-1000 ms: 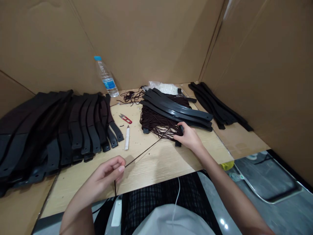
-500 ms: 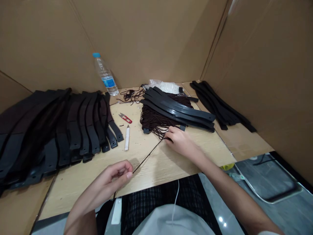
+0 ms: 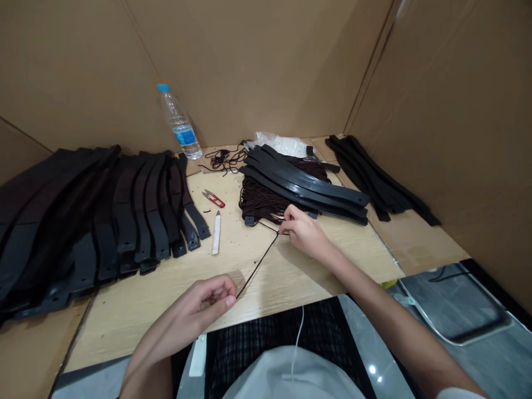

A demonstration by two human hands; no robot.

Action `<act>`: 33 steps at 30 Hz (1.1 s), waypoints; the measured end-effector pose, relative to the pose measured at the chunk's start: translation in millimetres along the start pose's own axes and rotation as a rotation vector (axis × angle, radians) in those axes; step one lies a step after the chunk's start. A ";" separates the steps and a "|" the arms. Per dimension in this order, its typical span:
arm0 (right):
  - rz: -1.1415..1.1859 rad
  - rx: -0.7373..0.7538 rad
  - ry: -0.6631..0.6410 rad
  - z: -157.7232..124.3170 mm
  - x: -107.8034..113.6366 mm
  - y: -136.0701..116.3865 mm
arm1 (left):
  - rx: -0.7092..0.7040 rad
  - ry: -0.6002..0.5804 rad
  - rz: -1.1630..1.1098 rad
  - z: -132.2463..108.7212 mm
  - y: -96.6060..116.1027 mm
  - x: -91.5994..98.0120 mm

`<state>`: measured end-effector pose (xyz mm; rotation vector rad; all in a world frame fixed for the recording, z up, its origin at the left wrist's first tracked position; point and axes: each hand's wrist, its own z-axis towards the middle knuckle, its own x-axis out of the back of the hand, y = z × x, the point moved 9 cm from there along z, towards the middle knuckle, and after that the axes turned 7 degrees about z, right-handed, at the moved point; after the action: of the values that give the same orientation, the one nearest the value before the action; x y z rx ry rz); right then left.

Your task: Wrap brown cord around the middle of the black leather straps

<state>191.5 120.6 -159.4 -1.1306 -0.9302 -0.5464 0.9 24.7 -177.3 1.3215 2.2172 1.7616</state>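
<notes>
A thin dark brown cord (image 3: 258, 264) runs taut and slanting between my two hands above the table. My left hand (image 3: 208, 302), near the table's front edge, pinches its lower end between thumb and forefinger. My right hand (image 3: 301, 230) pinches the cord where strands meet, just in front of the cord bundle. That bundle of brown cord (image 3: 261, 200) lies beneath several glossy black curved strips (image 3: 305, 180). One strand leads from my right fingertips back toward a small black end piece (image 3: 249, 220) at the bundle's front.
Red thread snips (image 3: 214, 198) and a white pencil-like marker (image 3: 216, 234) lie left of the bundle. Many black strips (image 3: 143, 210) cover the left side; more black strips (image 3: 380, 180) lie at right. A water bottle (image 3: 183, 130) leans against the cardboard wall (image 3: 257, 66). Loose cord (image 3: 224, 160) lies behind.
My left hand has moved a little to the right with the cord's end. My right hand has shifted slightly, and a strand now shows stretched between its fingertips and the bundle.
</notes>
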 end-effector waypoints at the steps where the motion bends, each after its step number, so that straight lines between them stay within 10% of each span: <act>1: -0.001 -0.010 -0.013 2.0 -1.3 -0.4 | 0.005 -0.003 0.005 -0.5 0.5 -0.4; 9: 0.059 -0.078 -0.043 17.0 -8.8 -3.0 | 0.014 0.007 0.008 0.1 6.5 -2.4; 24: 1.008 -0.212 0.039 26.2 43.0 -3.9 | -0.036 0.060 -0.075 -1.8 13.3 -3.1; 29: 1.106 -0.010 0.115 3.8 94.5 -41.3 | -0.035 0.128 -0.167 2.2 18.6 2.9; 33: 0.920 0.121 -0.122 -33.1 80.0 -100.4 | -0.027 0.229 -0.421 17.7 23.8 3.4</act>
<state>167.1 59.9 -44.0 -1.3427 -0.4472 0.3265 21.4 41.0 -163.0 0.6053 2.3458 1.8363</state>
